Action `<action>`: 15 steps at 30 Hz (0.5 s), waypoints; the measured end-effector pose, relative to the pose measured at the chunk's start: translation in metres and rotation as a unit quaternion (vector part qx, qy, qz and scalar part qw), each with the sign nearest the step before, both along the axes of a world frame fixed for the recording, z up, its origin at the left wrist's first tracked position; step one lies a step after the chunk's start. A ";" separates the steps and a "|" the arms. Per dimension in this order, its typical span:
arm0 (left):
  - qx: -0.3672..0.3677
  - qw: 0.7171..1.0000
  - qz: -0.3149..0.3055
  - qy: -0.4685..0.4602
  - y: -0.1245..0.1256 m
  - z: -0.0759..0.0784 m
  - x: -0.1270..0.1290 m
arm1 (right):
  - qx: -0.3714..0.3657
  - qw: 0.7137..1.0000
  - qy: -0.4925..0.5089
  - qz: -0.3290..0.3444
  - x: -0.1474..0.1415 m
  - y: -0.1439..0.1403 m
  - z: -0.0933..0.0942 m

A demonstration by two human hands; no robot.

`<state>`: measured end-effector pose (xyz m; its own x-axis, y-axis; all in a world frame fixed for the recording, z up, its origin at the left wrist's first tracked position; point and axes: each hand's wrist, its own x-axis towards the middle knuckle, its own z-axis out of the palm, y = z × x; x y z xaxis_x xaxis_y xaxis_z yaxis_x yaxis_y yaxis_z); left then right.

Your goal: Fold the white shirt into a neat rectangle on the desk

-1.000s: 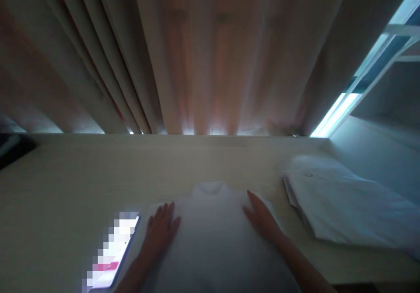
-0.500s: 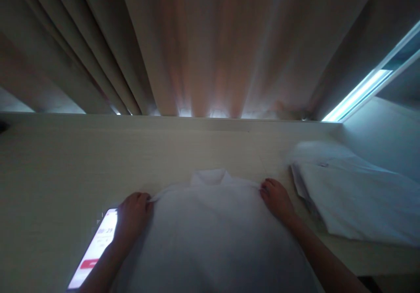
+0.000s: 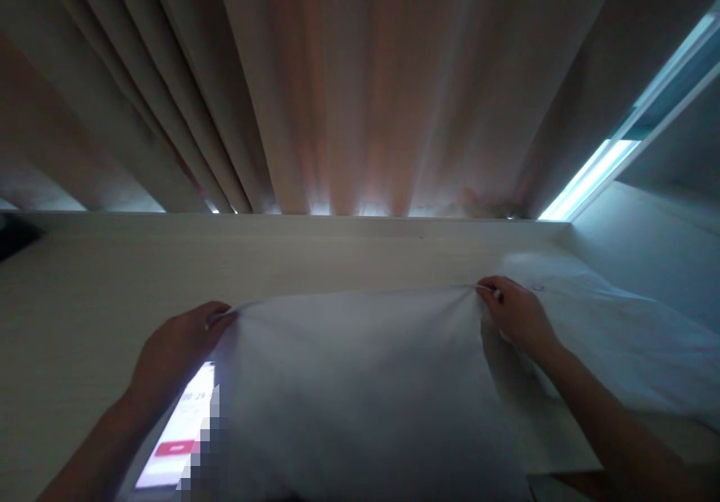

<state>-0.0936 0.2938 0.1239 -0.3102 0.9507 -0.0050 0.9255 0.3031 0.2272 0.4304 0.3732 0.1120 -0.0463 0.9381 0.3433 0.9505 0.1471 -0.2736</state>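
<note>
A white shirt (image 3: pixel 360 382) hangs between my hands, its top edge pulled almost straight and its sides dropping towards me. My left hand (image 3: pixel 194 329) pinches the upper left corner between thumb and fingers. At the upper right corner, my right hand (image 3: pixel 514 311) grips the cloth in the same way. No collar shows now, and the lower part of the shirt runs out of the frame. A lit phone (image 3: pixel 174 434) lies below my left hand, partly covered by the cloth and the wrist.
Folded white clothing (image 3: pixel 630 344) lies on the right of the pale tabletop (image 3: pixel 101 284), partly behind my right forearm. Long curtains (image 3: pixel 360 97) hang along the back edge. A dark object (image 3: pixel 16 235) sits at the far left, and a white panel (image 3: pixel 652 247) stands at the right.
The shirt lay with its collar showing; now its straight edge is lifted and the collar is out of sight. My hands have moved farther apart and upward.
</note>
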 end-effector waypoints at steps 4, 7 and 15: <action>-0.013 0.999 -0.050 -0.011 0.046 -0.013 0.017 | -0.032 0.999 -0.028 -0.012 -0.014 0.045 -0.015; -0.013 0.997 -0.060 -0.035 0.074 -0.043 0.029 | -0.063 0.997 -0.031 -0.039 -0.024 0.072 -0.048; 0.043 0.992 -0.107 0.058 0.037 -0.115 0.044 | -0.016 0.999 -0.037 -0.022 -0.050 0.024 -0.094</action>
